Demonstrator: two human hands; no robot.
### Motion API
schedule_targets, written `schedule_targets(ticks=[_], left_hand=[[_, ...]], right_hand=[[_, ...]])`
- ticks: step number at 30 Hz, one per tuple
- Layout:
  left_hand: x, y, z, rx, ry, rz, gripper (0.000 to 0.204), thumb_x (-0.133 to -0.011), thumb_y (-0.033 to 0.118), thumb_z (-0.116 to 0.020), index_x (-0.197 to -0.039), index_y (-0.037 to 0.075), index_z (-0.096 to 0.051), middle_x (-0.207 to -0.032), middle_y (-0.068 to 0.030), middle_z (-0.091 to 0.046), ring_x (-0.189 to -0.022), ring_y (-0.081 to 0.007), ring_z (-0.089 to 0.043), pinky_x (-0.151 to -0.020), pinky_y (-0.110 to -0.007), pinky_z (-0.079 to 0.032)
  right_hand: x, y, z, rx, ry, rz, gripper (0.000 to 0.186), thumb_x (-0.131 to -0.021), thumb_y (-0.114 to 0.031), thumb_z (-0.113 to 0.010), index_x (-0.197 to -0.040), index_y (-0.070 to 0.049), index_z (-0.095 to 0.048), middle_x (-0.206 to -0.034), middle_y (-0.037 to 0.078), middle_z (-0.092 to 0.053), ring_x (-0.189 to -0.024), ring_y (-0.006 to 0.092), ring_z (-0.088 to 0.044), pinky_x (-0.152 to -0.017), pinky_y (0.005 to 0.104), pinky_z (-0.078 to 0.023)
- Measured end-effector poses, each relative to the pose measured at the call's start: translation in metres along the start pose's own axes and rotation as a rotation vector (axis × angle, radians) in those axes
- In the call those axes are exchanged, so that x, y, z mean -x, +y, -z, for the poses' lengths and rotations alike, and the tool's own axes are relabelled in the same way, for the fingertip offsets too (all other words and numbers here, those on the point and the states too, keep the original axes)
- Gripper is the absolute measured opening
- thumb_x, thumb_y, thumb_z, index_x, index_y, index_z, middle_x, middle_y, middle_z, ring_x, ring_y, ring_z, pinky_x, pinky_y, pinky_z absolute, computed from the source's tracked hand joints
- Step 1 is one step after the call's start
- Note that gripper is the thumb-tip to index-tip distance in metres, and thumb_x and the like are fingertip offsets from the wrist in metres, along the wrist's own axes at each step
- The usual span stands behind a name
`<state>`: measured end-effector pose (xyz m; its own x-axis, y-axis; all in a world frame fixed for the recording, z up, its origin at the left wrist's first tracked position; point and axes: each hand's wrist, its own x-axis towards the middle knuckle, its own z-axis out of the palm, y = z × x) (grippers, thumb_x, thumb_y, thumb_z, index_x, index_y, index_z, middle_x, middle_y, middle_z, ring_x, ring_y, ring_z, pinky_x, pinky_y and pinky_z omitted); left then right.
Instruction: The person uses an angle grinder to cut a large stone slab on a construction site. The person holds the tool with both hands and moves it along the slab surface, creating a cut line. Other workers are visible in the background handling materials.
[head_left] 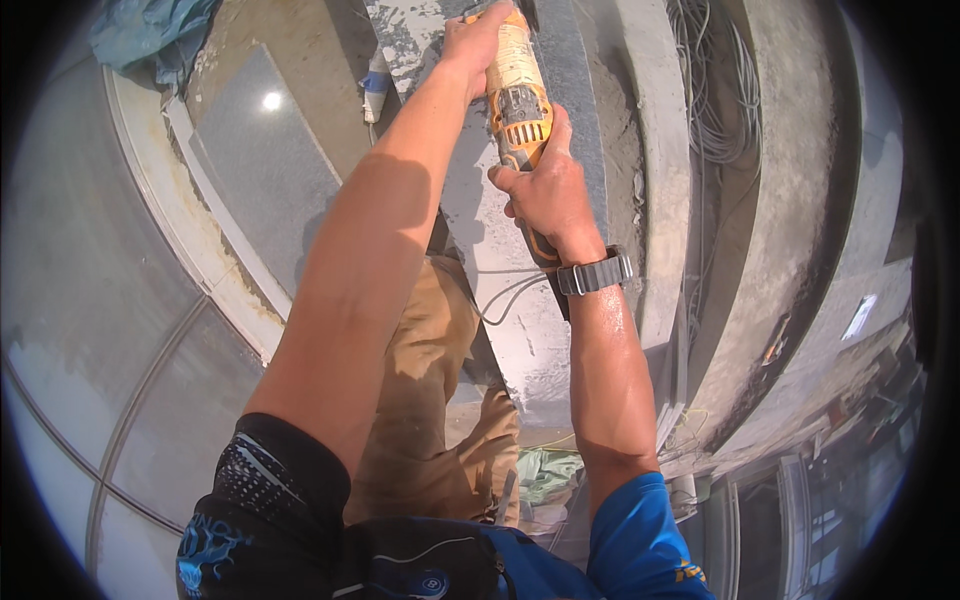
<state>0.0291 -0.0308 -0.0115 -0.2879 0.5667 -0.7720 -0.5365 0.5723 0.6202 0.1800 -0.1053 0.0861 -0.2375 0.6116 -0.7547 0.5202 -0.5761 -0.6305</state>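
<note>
Two-handed control of a grinder-type power tool (520, 105), viewed from above, left to right. The left hand (475, 45) had its grip closed around the tool's front end; the right hand (550, 192) had its grip closed around the dark rear part. The tool was held over a long slab (525, 352); its working head was largely out of view, and contact could not be told. Good practice, as judged here, called for even pressure from both hands and the looped grey cord (490, 322) kept clear of the head. Materials: crumpled blue plastic sheeting (155, 35); a flat grey panel (265, 150) with a round glare; the slab, grey and patched chalky white; the tool's vented orange casing, wrapped in cream tape; a rough concrete ledge (665, 170); coiled grey cables (715, 110)
</note>
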Motion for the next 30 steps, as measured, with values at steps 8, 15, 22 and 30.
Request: schedule_targets(ticks=[8,15,22,30], left_hand=[[0.004,-0.007,0.0,-0.003,0.015,0.011,0.084,-0.093,0.029,-0.079,-0.144,-0.007,-0.022,-0.111,-0.0268,-0.063,-0.084,-0.0332,-0.073,-0.066,-0.051,-0.066],[0.01,-0.009,-0.004,-0.002,0.022,0.011,0.086,-0.093,0.029,-0.078,-0.146,-0.007,-0.021,-0.112,-0.0274,-0.062,-0.084,-0.0334,-0.073,-0.066,-0.051,-0.066],[0.006,-0.009,-0.003,-0.035,0.02,-0.009,0.091,-0.095,0.035,-0.077,-0.149,-0.008,-0.018,-0.113,-0.0271,-0.067,-0.083,-0.0331,-0.075,-0.065,-0.052,-0.067],[0.004,-0.008,-0.003,-0.032,0.027,0.017,0.092,-0.095,0.033,-0.077,-0.151,-0.007,-0.016,-0.114,-0.0276,-0.065,-0.084,-0.0336,-0.075,-0.066,-0.052,-0.067]], right_hand=[[-0.012,-0.019,0.008,0.056,-0.031,-0.044,0.108,-0.083,-0.009,-0.076,-0.163,0.003,-0.004,-0.087,0.022,-0.073,-0.058,0.0255,-0.073,-0.052,0.036,-0.059],[0.023,0.003,0.005,0.044,-0.018,-0.055,0.109,-0.083,-0.007,-0.078,-0.163,0.001,-0.004,-0.086,0.024,-0.073,-0.057,0.0277,-0.071,-0.05,0.0378,-0.058],[0.02,0.004,0.002,0.018,-0.022,-0.067,0.106,-0.084,-0.007,-0.076,-0.163,-0.003,-0.006,-0.088,0.02,-0.072,-0.056,0.0232,-0.069,-0.048,0.0354,-0.057],[-0.01,-0.012,0.004,0.013,-0.019,-0.018,0.106,-0.084,-0.007,-0.076,-0.163,0.001,-0.005,-0.09,0.024,-0.073,-0.056,0.0245,-0.071,-0.049,0.0349,-0.058]])
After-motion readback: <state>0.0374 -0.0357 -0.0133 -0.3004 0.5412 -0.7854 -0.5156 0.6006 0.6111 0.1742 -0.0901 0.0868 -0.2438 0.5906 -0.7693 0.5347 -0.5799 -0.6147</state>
